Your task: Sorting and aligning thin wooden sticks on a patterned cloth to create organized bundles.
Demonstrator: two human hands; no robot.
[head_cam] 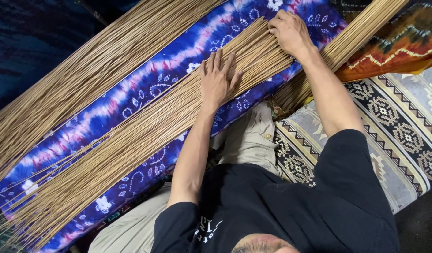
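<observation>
A long fan of thin tan sticks [131,140] lies across a blue and purple tie-dye cushion [145,89]. My left hand [217,82] rests flat on the sticks near the middle, fingers spread and holding nothing. My right hand [291,30] is further up the same layer, its fingers curled down over the sticks at their edge. A second, thicker spread of the same sticks [84,70] lies along the far side of the cushion, apart from both hands.
Another bundle of sticks [352,37] runs off to the upper right, past my right forearm. An orange patterned cloth [403,42] and a beige geometric-pattern mat [398,126] lie on the right. My khaki-trousered legs [248,140] are under the cushion's near edge.
</observation>
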